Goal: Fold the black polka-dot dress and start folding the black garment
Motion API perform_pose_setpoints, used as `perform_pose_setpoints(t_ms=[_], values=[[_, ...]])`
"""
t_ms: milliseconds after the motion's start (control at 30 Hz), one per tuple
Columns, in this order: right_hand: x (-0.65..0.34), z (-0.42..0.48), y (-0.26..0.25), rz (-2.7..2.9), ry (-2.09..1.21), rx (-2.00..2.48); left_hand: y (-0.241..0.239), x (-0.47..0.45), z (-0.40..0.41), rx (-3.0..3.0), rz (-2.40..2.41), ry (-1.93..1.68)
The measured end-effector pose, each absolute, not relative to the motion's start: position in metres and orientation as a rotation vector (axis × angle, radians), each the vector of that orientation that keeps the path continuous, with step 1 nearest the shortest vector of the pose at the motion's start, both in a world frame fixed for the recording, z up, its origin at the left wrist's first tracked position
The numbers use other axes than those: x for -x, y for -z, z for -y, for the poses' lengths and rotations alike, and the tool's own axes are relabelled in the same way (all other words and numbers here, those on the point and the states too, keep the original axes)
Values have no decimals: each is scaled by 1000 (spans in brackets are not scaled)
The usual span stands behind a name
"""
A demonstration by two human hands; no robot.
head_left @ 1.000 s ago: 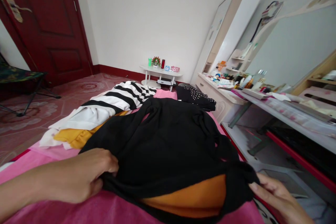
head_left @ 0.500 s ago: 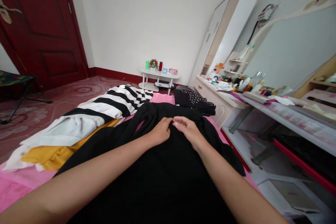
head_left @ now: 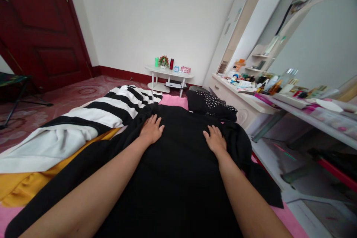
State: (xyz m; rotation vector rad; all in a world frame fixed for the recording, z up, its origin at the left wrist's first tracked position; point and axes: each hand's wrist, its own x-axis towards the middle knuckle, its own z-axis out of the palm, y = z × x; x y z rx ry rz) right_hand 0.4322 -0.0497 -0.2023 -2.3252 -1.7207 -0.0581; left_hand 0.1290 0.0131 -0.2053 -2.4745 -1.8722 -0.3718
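Note:
A black long-sleeved garment (head_left: 178,171) lies spread out in front of me on a pink cover (head_left: 174,101). My left hand (head_left: 152,129) rests on its upper left part, palm down with the fingers spread. On the upper right part lies my right hand (head_left: 215,138), its fingers also apart and flat on the cloth. Neither hand holds anything. One sleeve stretches toward the lower left; the other hangs toward the right edge of the cover.
Left of the black garment lie a striped black-and-white garment (head_left: 111,108) and a mustard-yellow one (head_left: 25,186). A folded black garment with white dots (head_left: 213,104) sits beyond. A small white table (head_left: 170,72) stands by the wall; a cluttered dressing table (head_left: 245,96) is on the right.
My hands have moved apart from the middle of the garment to its two sides, and the fingers have spread. The upper part of the black cloth looks flatter. The view has shifted slightly.

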Motion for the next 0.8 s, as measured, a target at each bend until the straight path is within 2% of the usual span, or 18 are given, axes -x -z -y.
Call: perform_pose_setpoints(t_ms=[267,400,500,600,800], values=[[-426,54,198,1720,115,2231,206,-132,-6,2527,1789,420],[-400,64,184,1967,217,1800,198,-142,6,2810,1400,483],[-377,67,180,2375,0,1521,194,-152,14,3017,1070,408],[-368,56,183,2439,-150,1647,194,-163,7,3059,1119,350],[-383,13,193,2212,-128,2055,195,-188,-44,2945,1516,266]])
